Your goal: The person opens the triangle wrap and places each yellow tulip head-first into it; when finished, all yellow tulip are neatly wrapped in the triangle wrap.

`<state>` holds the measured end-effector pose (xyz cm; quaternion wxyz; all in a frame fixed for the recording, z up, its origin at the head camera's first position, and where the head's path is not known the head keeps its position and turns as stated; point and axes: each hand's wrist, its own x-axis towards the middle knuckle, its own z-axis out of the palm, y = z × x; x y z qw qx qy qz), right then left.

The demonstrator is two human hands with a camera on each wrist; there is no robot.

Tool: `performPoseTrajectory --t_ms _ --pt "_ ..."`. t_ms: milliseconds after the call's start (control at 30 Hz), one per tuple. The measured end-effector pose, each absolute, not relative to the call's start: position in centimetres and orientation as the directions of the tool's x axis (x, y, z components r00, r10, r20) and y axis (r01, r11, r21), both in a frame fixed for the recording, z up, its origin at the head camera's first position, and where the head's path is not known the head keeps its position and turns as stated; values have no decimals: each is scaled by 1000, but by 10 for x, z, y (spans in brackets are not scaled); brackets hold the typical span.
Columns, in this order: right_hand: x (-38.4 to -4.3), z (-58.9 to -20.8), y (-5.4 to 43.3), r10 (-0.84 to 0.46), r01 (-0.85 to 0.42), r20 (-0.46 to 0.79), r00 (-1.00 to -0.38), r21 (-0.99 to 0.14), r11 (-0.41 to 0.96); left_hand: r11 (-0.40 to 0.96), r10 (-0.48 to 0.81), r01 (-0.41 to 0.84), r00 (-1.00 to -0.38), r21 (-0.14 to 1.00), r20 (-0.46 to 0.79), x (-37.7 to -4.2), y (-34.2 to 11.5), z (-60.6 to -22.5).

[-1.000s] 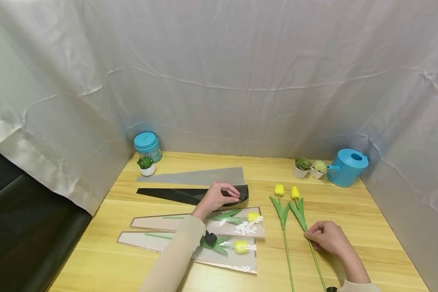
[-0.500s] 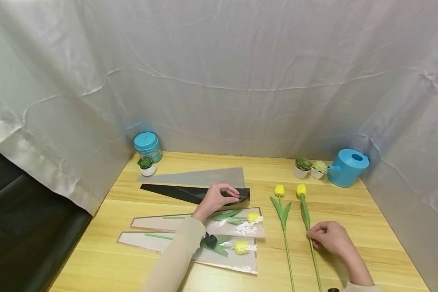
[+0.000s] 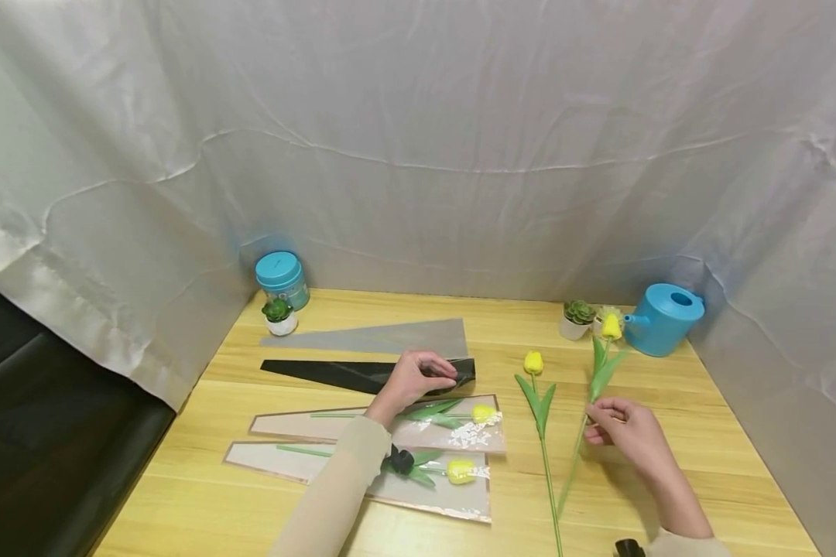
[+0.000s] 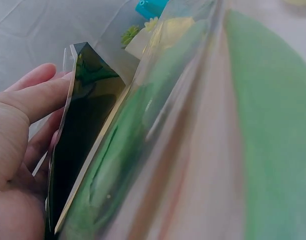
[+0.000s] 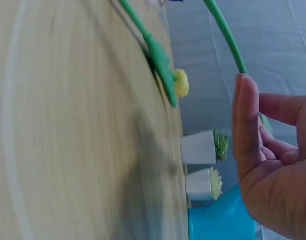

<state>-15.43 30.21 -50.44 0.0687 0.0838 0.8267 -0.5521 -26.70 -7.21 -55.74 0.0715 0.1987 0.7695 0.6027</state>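
Observation:
My right hand pinches the green stem of a yellow tulip just below its leaves. The tulip is raised and tilted, its bloom overlapping a small potted plant in the head view. My left hand holds the wide right end of a long black flower sleeve. In the left wrist view, fingers lie at the edge of the black sleeve, which stands partly raised with a clear layer beside it. Another yellow tulip lies on the table between the hands.
Two clear-fronted sleeves, each with a yellow tulip inside, lie under the left forearm. Behind the black sleeve lies a grey sleeve. Small potted succulents, a blue watering can and a blue-lidded jar stand along the back.
My right hand has turned the tulip and lifted it off the table, its bloom going right and back. My left hand stays in place while the black sleeve shifts slightly.

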Motion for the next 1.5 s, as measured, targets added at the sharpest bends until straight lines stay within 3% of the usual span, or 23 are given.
performPoseTrajectory --t_ms 533,1000,1267,1500 --pt "-177 -491 266 118 32 -6 -993 -976 216 173 387 198 -915 965 118 -266 -71 -557" --pt "-201 -489 223 267 -52 64 -962 -997 51 141 420 236 -894 961 158 -264 -70 -561" --pt "-206 -493 212 288 -31 35 -957 -999 16 119 439 193 -890 974 123 -261 -68 -560" --pt "-207 -490 218 401 -125 92 -911 -990 -57 132 408 187 -905 974 119 -261 -70 -560"
